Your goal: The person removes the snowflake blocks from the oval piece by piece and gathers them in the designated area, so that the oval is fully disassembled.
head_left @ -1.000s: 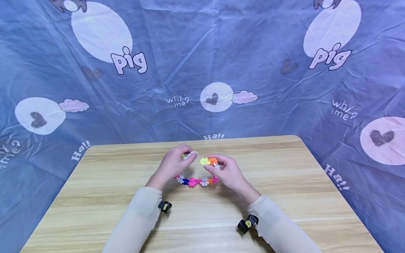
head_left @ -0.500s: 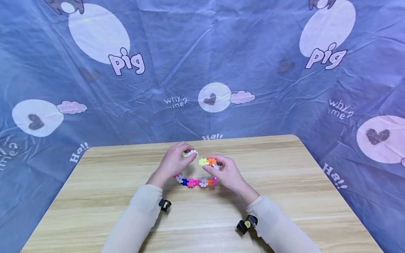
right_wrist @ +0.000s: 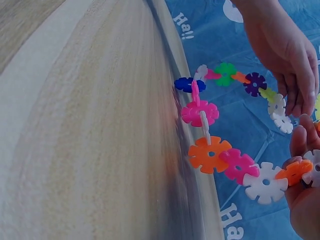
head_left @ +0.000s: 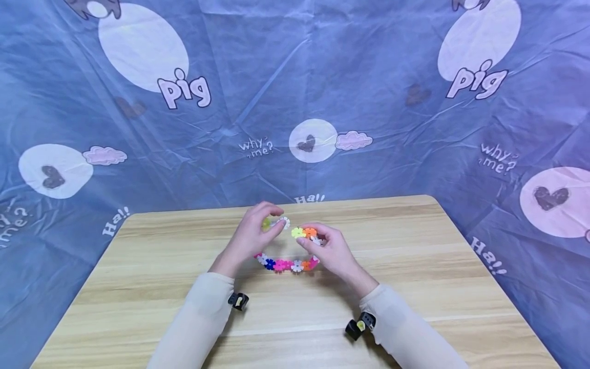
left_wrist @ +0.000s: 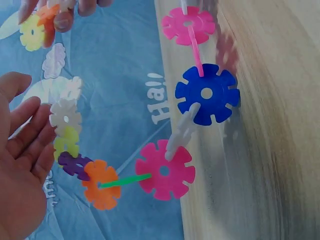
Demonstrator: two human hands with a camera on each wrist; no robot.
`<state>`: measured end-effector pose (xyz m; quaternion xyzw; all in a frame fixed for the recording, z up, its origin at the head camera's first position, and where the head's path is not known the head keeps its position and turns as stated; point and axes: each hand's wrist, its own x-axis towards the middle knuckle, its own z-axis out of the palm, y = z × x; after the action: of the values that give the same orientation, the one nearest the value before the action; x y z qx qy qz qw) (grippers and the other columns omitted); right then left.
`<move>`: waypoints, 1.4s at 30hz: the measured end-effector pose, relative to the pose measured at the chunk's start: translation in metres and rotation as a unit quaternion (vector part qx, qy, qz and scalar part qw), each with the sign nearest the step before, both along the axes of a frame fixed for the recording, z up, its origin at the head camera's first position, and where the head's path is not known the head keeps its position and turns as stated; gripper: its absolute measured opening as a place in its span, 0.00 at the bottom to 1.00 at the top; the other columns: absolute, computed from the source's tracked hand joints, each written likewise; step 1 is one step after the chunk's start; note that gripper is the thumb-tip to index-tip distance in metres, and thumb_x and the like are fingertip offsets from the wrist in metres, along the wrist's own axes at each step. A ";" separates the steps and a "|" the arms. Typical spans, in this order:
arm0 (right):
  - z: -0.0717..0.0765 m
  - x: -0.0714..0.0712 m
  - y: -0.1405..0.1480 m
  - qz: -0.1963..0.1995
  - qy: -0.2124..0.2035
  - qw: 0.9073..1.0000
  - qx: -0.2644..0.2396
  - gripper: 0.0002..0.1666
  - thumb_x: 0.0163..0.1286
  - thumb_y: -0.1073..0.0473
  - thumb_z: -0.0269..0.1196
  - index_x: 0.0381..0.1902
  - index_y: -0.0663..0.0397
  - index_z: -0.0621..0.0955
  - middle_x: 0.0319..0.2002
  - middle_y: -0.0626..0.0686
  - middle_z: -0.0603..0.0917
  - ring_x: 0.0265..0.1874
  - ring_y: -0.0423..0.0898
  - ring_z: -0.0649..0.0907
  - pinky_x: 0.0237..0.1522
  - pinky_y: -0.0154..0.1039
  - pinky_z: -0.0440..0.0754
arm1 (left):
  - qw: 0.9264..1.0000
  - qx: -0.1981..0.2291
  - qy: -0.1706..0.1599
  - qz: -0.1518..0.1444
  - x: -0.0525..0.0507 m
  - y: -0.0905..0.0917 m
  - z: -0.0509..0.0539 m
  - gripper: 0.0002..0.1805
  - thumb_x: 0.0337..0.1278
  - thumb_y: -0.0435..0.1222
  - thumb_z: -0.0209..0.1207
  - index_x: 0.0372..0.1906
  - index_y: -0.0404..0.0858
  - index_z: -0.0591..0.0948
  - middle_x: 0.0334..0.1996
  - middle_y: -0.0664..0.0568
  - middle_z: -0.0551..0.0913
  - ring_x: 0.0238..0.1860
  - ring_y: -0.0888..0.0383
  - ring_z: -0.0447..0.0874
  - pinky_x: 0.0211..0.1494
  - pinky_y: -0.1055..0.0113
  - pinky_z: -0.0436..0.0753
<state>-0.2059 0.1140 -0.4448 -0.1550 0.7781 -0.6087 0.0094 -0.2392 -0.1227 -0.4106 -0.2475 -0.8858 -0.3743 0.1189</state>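
Head view: you likely close the chain (head_left: 279, 265)
Left hand (head_left: 249, 234): fingers extended, near white disc (head_left: 286, 222)
Right hand (head_left: 334, 250): pinches orange disc (head_left: 309, 232)
Yellow disc (head_left: 298, 233): should meet white next

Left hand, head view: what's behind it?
Past the left hand, a yellow disc and white disc show. It covers part of the chain; the left wrist view shows a purple disc, orange disc and green disc there.

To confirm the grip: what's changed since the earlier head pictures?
The left hand has opened wider; the white flower piece there has turned more face-on. Full release is unclear. The right hand still pinches the flower chain near its yellow end piece.
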 end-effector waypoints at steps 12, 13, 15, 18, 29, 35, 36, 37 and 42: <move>0.001 0.001 0.000 -0.007 -0.008 1.000 -0.012 0.22 0.74 0.58 0.71 0.63 0.58 0.85 0.45 0.60 0.88 0.33 0.45 0.87 0.38 0.52 0.92 | 0.998 0.038 0.025 -0.033 0.021 -0.004 -0.001 0.11 0.70 0.35 0.69 0.52 0.38 0.88 0.55 0.48 0.90 0.61 0.48 0.87 0.70 0.50 0.84; 0.001 0.001 0.000 -0.006 -0.009 1.000 -0.013 0.23 0.75 0.58 0.71 0.63 0.59 0.85 0.46 0.60 0.88 0.33 0.45 0.87 0.38 0.52 0.92 | 0.998 0.040 0.027 -0.037 0.022 -0.004 -0.001 0.10 0.70 0.35 0.69 0.52 0.38 0.88 0.54 0.48 0.90 0.59 0.49 0.88 0.67 0.50 0.86; 0.001 0.000 0.001 -0.005 -0.009 1.000 -0.015 0.23 0.75 0.57 0.71 0.64 0.58 0.85 0.47 0.61 0.88 0.34 0.49 0.89 0.39 0.51 0.93 | 0.997 0.046 0.025 -0.048 0.024 -0.003 -0.002 0.09 0.70 0.34 0.69 0.50 0.37 0.89 0.51 0.49 0.91 0.55 0.51 0.89 0.61 0.53 0.88; 0.000 0.001 0.001 -0.002 -0.008 1.000 -0.018 0.22 0.75 0.58 0.71 0.64 0.58 0.85 0.47 0.61 0.89 0.35 0.54 0.89 0.38 0.50 0.92 | 0.996 0.060 0.014 -0.067 0.026 -0.001 -0.005 0.07 0.71 0.33 0.68 0.49 0.37 0.89 0.48 0.50 0.91 0.48 0.55 0.88 0.53 0.59 0.90; 0.002 0.005 0.002 0.007 0.004 1.000 -0.009 0.22 0.75 0.59 0.71 0.63 0.58 0.85 0.51 0.63 0.89 0.31 0.43 0.86 0.33 0.44 0.91 | 0.994 0.069 -0.041 -0.067 0.028 0.004 -0.008 0.09 0.73 0.36 0.68 0.52 0.39 0.89 0.47 0.52 0.90 0.45 0.59 0.87 0.51 0.60 0.89; 0.001 0.005 0.003 0.015 0.015 1.000 -0.003 0.21 0.74 0.61 0.71 0.63 0.58 0.85 0.50 0.62 0.90 0.27 0.46 0.85 0.29 0.44 0.89 | 0.992 0.066 -0.067 -0.079 0.029 0.004 -0.006 0.17 0.70 0.37 0.71 0.58 0.36 0.87 0.47 0.51 0.89 0.46 0.58 0.87 0.51 0.64 0.89; 0.001 0.005 0.003 0.017 0.017 1.000 -0.003 0.21 0.74 0.61 0.71 0.62 0.58 0.85 0.50 0.62 0.90 0.29 0.45 0.86 0.30 0.43 0.89 | 0.992 0.065 -0.067 -0.082 0.029 0.003 -0.006 0.17 0.69 0.37 0.71 0.58 0.36 0.87 0.47 0.51 0.89 0.45 0.58 0.87 0.51 0.64 0.89; 0.001 0.004 0.003 0.020 0.020 1.000 -0.004 0.21 0.74 0.61 0.71 0.62 0.59 0.85 0.51 0.62 0.90 0.31 0.43 0.86 0.31 0.42 0.90 | 0.992 0.064 -0.068 -0.084 0.029 0.003 -0.006 0.17 0.69 0.37 0.72 0.58 0.37 0.87 0.46 0.51 0.89 0.45 0.59 0.87 0.50 0.63 0.89; 0.001 0.004 0.002 0.032 0.030 0.999 -0.007 0.20 0.74 0.61 0.71 0.61 0.59 0.86 0.54 0.63 0.89 0.36 0.39 0.88 0.34 0.39 0.91 | 0.992 0.062 -0.064 -0.091 0.028 0.003 -0.007 0.15 0.69 0.38 0.72 0.56 0.39 0.88 0.46 0.52 0.89 0.44 0.60 0.86 0.49 0.62 0.89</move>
<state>-0.2019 0.1165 -0.4434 -0.1982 0.7681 -0.6088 0.0049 -0.2113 -0.1194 -0.4179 -0.2949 -0.8402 -0.4531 0.0423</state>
